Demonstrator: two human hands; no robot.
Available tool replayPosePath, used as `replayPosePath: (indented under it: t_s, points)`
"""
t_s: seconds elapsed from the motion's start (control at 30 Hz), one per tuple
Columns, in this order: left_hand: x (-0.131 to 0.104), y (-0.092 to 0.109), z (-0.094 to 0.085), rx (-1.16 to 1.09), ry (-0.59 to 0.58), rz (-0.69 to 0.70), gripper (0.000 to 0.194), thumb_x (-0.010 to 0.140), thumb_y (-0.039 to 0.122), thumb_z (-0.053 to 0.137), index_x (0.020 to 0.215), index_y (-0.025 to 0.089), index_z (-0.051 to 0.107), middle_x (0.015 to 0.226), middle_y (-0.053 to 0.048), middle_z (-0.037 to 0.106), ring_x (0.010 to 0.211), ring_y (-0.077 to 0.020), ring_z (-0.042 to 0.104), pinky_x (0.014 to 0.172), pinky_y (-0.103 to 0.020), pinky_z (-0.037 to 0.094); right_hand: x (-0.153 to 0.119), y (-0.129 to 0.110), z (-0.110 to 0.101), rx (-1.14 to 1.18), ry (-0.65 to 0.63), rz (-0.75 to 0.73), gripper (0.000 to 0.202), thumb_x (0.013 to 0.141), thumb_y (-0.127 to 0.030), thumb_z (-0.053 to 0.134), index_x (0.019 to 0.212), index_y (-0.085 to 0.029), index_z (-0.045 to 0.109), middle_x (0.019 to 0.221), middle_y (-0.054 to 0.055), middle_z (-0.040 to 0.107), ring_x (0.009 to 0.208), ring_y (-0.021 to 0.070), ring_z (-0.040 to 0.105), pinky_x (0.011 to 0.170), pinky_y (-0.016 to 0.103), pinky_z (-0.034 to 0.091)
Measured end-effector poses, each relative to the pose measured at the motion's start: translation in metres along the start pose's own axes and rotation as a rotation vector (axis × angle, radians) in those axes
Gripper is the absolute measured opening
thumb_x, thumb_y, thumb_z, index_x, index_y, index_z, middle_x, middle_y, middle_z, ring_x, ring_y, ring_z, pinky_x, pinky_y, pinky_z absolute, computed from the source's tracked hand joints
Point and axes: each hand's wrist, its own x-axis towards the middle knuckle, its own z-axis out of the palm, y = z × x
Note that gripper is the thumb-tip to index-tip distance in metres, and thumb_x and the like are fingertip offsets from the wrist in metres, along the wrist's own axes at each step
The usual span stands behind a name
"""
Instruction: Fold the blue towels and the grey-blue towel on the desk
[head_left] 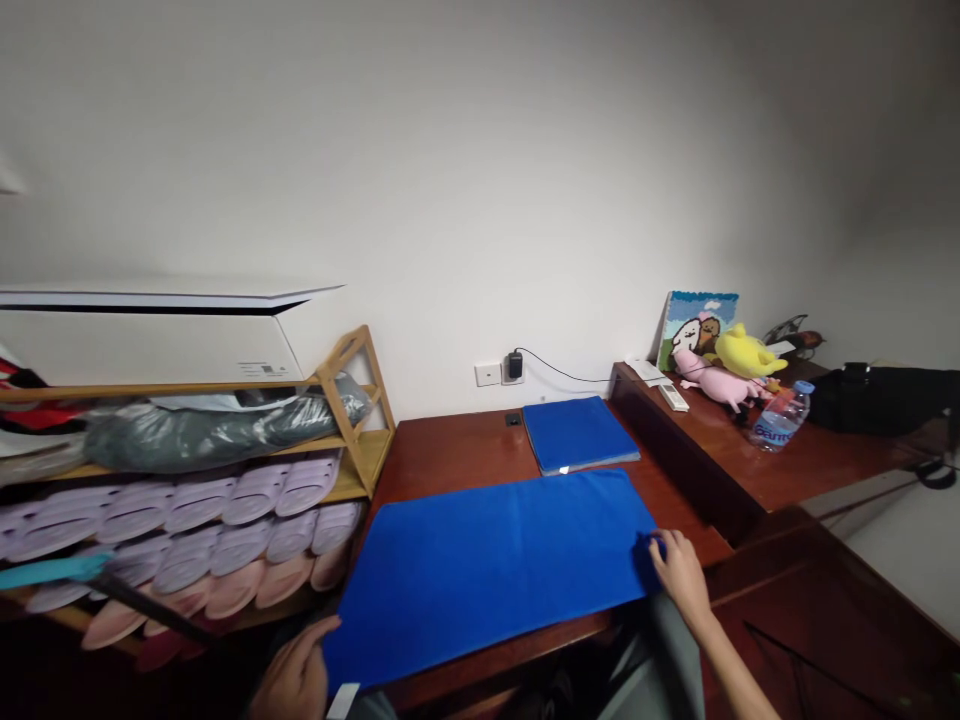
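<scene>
A blue cloth (487,570) is spread over the front of the reddish-brown table (442,450), its near edge reaching past the table's edge. At its left near corner, my left hand (296,675) is closed on the cloth's edge, close to a small white tag. On the right side my right hand (679,570) pinches the cloth's near corner, which is slightly bunched between the fingers. Behind the spread cloth lies a folded blue cloth (581,432) with a small white tag at its front edge.
Left stands a wooden rack (360,460) with slippers (187,505) and a white box (142,345). On the raised right surface are plush toys (716,380), a plastic bottle (784,418), a remote (673,398) and a black bag (877,398). A plugged adapter (515,364) trails a cable.
</scene>
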Motion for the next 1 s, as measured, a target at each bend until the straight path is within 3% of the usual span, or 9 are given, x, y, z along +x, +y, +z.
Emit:
replayPosePath:
  t_s: [0.13, 0.27, 0.37, 0.5, 0.63, 0.73, 0.83, 0.9, 1.0]
  points:
    - [0.026, 0.013, 0.035, 0.078, -0.165, 0.112, 0.046, 0.095, 0.042, 0.042, 0.111, 0.026, 0.083, 0.118, -0.008, 0.087, 0.113, -0.0302, 0.081, 0.109, -0.045, 0.064, 0.011, -0.038, 0.04, -0.025, -0.148, -0.204, 0.058, 0.106, -0.051, 0.038, 0.141, -0.023, 0.075, 0.153, 0.015, 0.068, 0.142, 0.032, 0.063, 0.124, 0.049, 0.047]
    - [0.029, 0.009, 0.073, 0.275, -0.344, 0.2, 0.062, 0.101, 0.045, 0.038, 0.143, 0.016, 0.073, 0.155, -0.016, 0.07, 0.146, -0.0322, 0.064, 0.123, -0.051, 0.053, 0.004, -0.045, 0.07, -0.184, -0.323, -0.203, 0.062, 0.108, -0.051, 0.036, 0.162, -0.03, 0.059, 0.172, 0.005, 0.053, 0.162, 0.0304, 0.042, 0.134, 0.056, 0.034]
    - [0.02, -0.011, 0.086, 0.393, -0.406, 0.213, 0.066, 0.102, 0.045, 0.037, 0.154, 0.017, 0.065, 0.164, -0.016, 0.062, 0.154, -0.0336, 0.056, 0.127, -0.058, 0.046, -0.001, -0.036, 0.076, -0.247, -0.39, -0.187, 0.063, 0.11, -0.051, 0.033, 0.168, -0.033, 0.05, 0.177, 0.003, 0.046, 0.166, 0.029, 0.036, 0.136, 0.057, 0.028]
    - [0.027, -0.026, 0.094, 0.427, -0.354, 0.235, 0.064, 0.106, 0.044, 0.033, 0.154, 0.019, 0.066, 0.161, -0.016, 0.066, 0.152, -0.034, 0.059, 0.128, -0.059, 0.043, 0.006, -0.041, 0.07, -0.263, -0.412, -0.171, 0.064, 0.11, -0.054, 0.035, 0.17, -0.033, 0.048, 0.179, 0.002, 0.042, 0.168, 0.0298, 0.033, 0.137, 0.057, 0.026]
    - [0.071, -0.006, 0.115, 0.371, -0.331, 0.28, 0.063, 0.109, 0.046, 0.031, 0.151, 0.018, 0.069, 0.162, -0.015, 0.065, 0.152, -0.033, 0.059, 0.13, -0.055, 0.043, 0.029, -0.105, 0.078, -0.195, -0.375, -0.261, 0.062, 0.113, -0.051, 0.032, 0.171, -0.031, 0.046, 0.18, 0.002, 0.037, 0.17, 0.0289, 0.027, 0.138, 0.055, 0.023]
    - [0.104, 0.011, 0.139, 0.345, -0.435, 0.335, 0.063, 0.109, 0.046, 0.031, 0.155, 0.02, 0.065, 0.168, -0.013, 0.058, 0.158, -0.0313, 0.052, 0.133, -0.054, 0.039, 0.045, -0.178, 0.105, -0.109, -0.454, -0.372, 0.063, 0.115, -0.047, 0.031, 0.173, -0.026, 0.041, 0.181, 0.004, 0.034, 0.17, 0.0278, 0.025, 0.139, 0.053, 0.02]
    - [0.119, 0.006, 0.158, 0.369, -0.554, 0.322, 0.062, 0.109, 0.048, 0.035, 0.16, 0.024, 0.06, 0.172, -0.011, 0.054, 0.161, -0.032, 0.047, 0.134, -0.057, 0.036, 0.053, -0.235, 0.137, -0.056, -0.555, -0.42, 0.065, 0.115, -0.048, 0.033, 0.174, -0.022, 0.038, 0.181, 0.005, 0.032, 0.17, 0.0269, 0.025, 0.139, 0.051, 0.019]
    - [0.119, -0.01, 0.163, 0.398, -0.592, 0.286, 0.063, 0.108, 0.052, 0.037, 0.163, 0.028, 0.057, 0.174, -0.011, 0.051, 0.163, -0.0325, 0.045, 0.134, -0.058, 0.034, 0.055, -0.25, 0.152, -0.056, -0.592, -0.403, 0.067, 0.115, -0.051, 0.033, 0.175, -0.022, 0.037, 0.181, 0.005, 0.032, 0.17, 0.0263, 0.026, 0.139, 0.049, 0.019]
    - [0.115, -0.034, 0.163, 0.432, -0.593, 0.246, 0.068, 0.108, 0.057, 0.039, 0.167, 0.028, 0.05, 0.178, -0.013, 0.045, 0.165, -0.0336, 0.041, 0.134, -0.059, 0.031, 0.063, -0.233, 0.156, -0.086, -0.582, -0.341, 0.067, 0.115, -0.049, 0.031, 0.175, -0.02, 0.036, 0.181, 0.007, 0.031, 0.171, 0.028, 0.025, 0.139, 0.051, 0.017]
